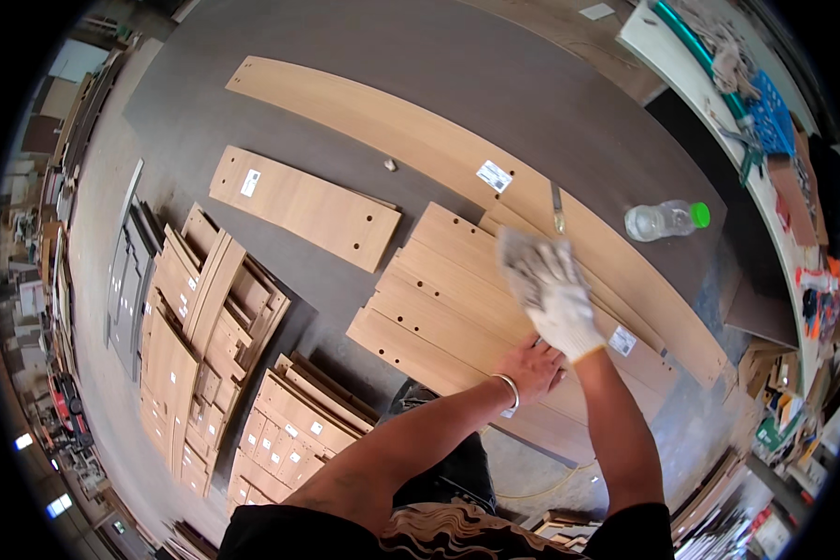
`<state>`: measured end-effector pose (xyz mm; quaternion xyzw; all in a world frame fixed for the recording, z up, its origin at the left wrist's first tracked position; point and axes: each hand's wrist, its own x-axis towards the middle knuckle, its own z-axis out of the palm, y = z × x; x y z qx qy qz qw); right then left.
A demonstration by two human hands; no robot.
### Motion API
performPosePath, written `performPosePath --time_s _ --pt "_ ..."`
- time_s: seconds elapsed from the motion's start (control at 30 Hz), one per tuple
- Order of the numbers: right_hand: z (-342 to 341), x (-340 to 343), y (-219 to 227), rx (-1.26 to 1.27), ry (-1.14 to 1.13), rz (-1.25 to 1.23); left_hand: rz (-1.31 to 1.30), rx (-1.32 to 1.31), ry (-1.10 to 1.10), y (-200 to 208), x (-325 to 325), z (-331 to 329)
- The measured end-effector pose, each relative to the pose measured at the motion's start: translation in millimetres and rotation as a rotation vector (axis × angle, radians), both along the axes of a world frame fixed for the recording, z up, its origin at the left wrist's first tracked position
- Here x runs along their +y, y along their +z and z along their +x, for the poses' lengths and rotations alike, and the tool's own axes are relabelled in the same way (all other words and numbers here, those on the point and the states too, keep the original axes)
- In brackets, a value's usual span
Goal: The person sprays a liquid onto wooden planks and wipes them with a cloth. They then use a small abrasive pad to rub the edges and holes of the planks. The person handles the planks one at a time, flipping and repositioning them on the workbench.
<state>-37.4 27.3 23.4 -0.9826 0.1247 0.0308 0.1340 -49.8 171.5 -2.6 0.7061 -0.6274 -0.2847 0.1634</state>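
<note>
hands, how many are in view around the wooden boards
2. The bare left hand is at the wooden boards; the gloved right hand is just beyond it, over them. Neither is hidden, though the cluttered edges are too small to judge.

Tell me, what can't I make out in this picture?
In the head view:
Right hand: palm and fingertips hidden by the white glove.
Boards: partly covered by the hands.
White label: print too small.
Grey surface: far part cut off by the top edge.
</note>
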Motion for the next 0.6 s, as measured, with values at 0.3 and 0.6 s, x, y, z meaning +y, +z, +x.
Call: performPosePath --time_s 0.3,0.6 --pt "108 144 8 -0.070 0.499 0.788 -0.402 -0.315 0.170 -32 0 -12" --pt "145 78 -25 -0.142 0.229 -0.054 -0.280 0.074 0.215 -46 -11 -28"
